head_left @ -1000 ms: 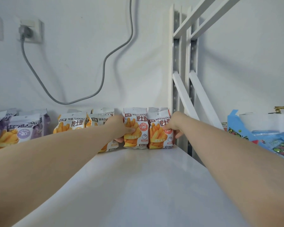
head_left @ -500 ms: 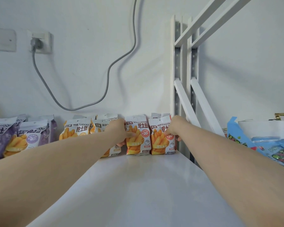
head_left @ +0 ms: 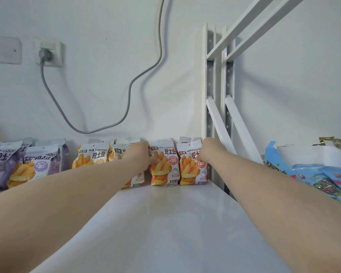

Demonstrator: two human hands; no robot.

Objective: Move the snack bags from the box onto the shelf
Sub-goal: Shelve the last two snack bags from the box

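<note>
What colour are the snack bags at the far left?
Purple bags, with white tops; head view.

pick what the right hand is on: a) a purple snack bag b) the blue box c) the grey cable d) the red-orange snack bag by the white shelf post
d: the right hand grips the top of the red-orange snack bag at the row's right end, beside the white shelf post.

Snack bags on shelf, against wall

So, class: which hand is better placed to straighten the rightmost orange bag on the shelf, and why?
Right. The right hand grips that rightmost bag beside the shelf post; the left hand grips the neighbouring bag, one place further left.
</note>
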